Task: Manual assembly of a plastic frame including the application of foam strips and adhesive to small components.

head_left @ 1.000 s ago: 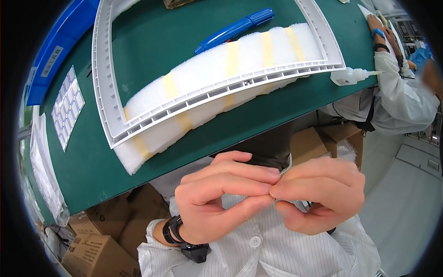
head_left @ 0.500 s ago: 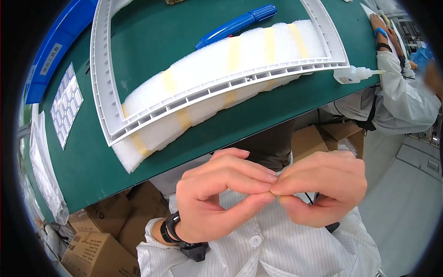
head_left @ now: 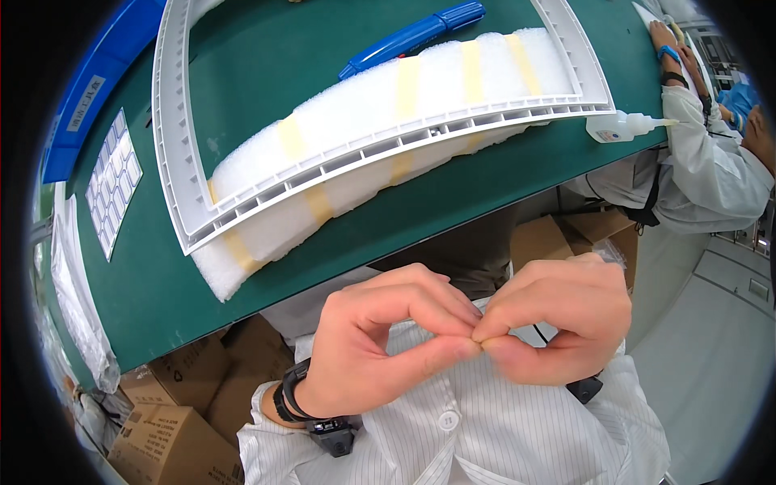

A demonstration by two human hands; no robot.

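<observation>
Butterfingers risk, maybe?

Both the left hand (head_left: 343,356) and right hand (head_left: 575,311) were pinched closed, fingertips meeting, but honestly no telling if anything sat between. If something tiny did, one slipping fingertip could've dropped it. The white frame (head_left: 388,146) lay ahead of both hands, well apart, across the foam (head_left: 360,105).

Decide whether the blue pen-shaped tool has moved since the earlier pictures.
No: the blue tool shows no shift either way against the white plastic frame.
</observation>
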